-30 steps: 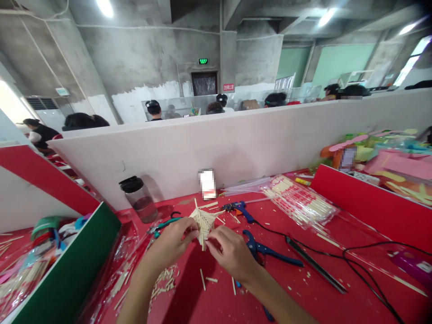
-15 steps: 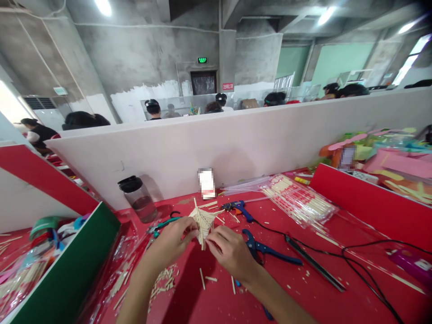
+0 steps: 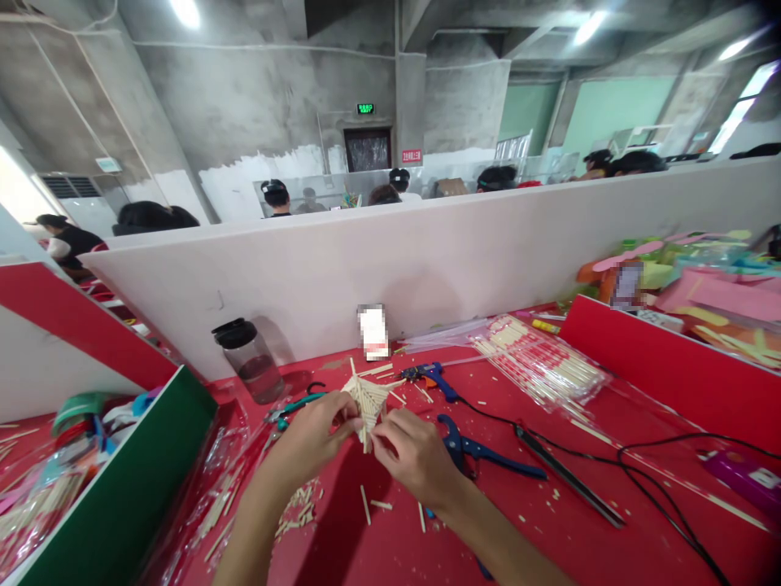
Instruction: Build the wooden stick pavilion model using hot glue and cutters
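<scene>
Between my two hands is a star-like piece built of pale wooden sticks (image 3: 368,399), its sticks laid in slanting rows with longer ends poking out. My left hand (image 3: 323,427) pinches its left lower edge between thumb and fingers. On the other side, the fingertips of my right hand (image 3: 412,452) are closed at its lower right edge; a small piece in them is too small to make out. A blue glue gun (image 3: 430,376) lies just beyond, its nozzle close to the piece. Blue-handled cutters (image 3: 488,457) rest right of my right hand, partly hidden.
Teal-handled pliers (image 3: 298,404) and a dark-lidded bottle (image 3: 250,358) stand at left. A bag of sticks (image 3: 543,362) lies back right. The black cable (image 3: 573,446) crosses the right side past a long dark tool (image 3: 570,476). Cut stick bits (image 3: 298,509) are scattered in front.
Almost nothing differs. Both hands stay at the stick piece, with only slight finger shifts.
</scene>
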`<state>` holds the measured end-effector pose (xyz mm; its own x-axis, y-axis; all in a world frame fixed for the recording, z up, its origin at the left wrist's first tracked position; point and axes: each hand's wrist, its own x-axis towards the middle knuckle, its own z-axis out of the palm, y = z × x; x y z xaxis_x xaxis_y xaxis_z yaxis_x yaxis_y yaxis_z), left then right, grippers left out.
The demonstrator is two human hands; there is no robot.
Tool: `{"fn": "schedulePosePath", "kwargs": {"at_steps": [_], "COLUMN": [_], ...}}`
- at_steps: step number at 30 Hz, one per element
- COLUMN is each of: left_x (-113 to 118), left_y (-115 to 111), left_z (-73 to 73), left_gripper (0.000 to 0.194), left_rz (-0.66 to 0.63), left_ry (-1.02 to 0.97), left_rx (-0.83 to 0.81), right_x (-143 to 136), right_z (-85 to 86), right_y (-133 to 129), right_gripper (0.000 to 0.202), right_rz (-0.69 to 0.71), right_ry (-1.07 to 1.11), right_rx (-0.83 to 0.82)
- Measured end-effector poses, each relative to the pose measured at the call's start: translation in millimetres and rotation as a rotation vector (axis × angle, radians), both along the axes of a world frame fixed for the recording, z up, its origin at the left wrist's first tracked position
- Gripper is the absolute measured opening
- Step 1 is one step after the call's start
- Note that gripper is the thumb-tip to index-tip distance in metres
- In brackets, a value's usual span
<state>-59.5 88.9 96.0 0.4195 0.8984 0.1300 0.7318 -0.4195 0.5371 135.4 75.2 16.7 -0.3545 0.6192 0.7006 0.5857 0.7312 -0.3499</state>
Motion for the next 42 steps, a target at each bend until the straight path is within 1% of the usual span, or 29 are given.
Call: {"fn": "schedulePosePath", "kwargs": {"at_steps": [5, 8, 11, 14, 16, 18, 21, 23, 26, 28, 30, 32, 35, 38, 42], "left_x": [-1, -2, -2, -1, -1, -1, -1, -1, -2, -2, -2, -3, -3, -3, -3], "left_y": [0, 0, 1, 1, 1, 2, 2, 2, 2, 2, 3, 3, 4, 5, 5], "left_z": [-0.9, -1.6, -1.1, -0.6, -0.7, -1.0, -1.5, -1.7, -1.8, -1.8, -2.1, -2.8, -4.3, -5.3, -4.6], "left_gripper": [0.011, 0.01, 0.013, 0.014, 0.014, 0.014, 0.014, 0.014, 0.014, 0.014, 0.014, 0.015, 0.016, 0.016, 0.015], "left_rz": [-0.002, -0.001, -0.001, 0.008, 0.011, 0.013, 0.019, 0.021, 0.021, 0.02, 0.012, 0.006, -0.001, -0.011, -0.008], "left_ry": [-0.004, -0.01, -0.006, -0.002, -0.005, -0.008, -0.011, -0.012, -0.004, 0.001, -0.003, -0.01, -0.014, -0.017, -0.019], "left_rx": [0.005, -0.002, -0.016, -0.038, -0.04, -0.037, -0.035, -0.028, -0.025, -0.03, -0.032, -0.03, -0.029, -0.03, -0.022], "right_x": [-2, 0, 6, 12, 15, 17, 18, 18, 13, 8, 2, -5, -12, -17, -19], "right_z": [0.1, 6.5, 13.6, 14.8, 12.5, 9.3, 5.0, 2.5, -0.4, -0.4, 1.3, 3.6, 4.9, 2.2, -1.6], "right_y": [1, -2, -6, -6, -4, -2, 0, 1, 2, 2, 0, -2, -4, -5, -4], "right_gripper": [0.014, 0.012, 0.004, 0.004, 0.007, 0.01, 0.014, 0.018, 0.023, 0.026, 0.031, 0.034, 0.036, 0.035, 0.034], "right_rz": [-0.005, 0.005, 0.0, -0.06, -0.086, -0.064, 0.038, 0.14, 0.294, 0.334, 0.337, 0.345, 0.34, 0.294, 0.255], "right_ry": [-0.008, 0.013, 0.079, 0.118, 0.105, 0.093, 0.13, 0.221, 0.487, 0.687, 0.85, 0.978, 1.094, 1.154, 1.171], "right_rx": [-0.005, -0.019, -0.076, -0.177, -0.277, -0.386, -0.517, -0.659, -0.998, -1.191, -1.308, -1.381, -1.445, -1.477, -1.484]}}
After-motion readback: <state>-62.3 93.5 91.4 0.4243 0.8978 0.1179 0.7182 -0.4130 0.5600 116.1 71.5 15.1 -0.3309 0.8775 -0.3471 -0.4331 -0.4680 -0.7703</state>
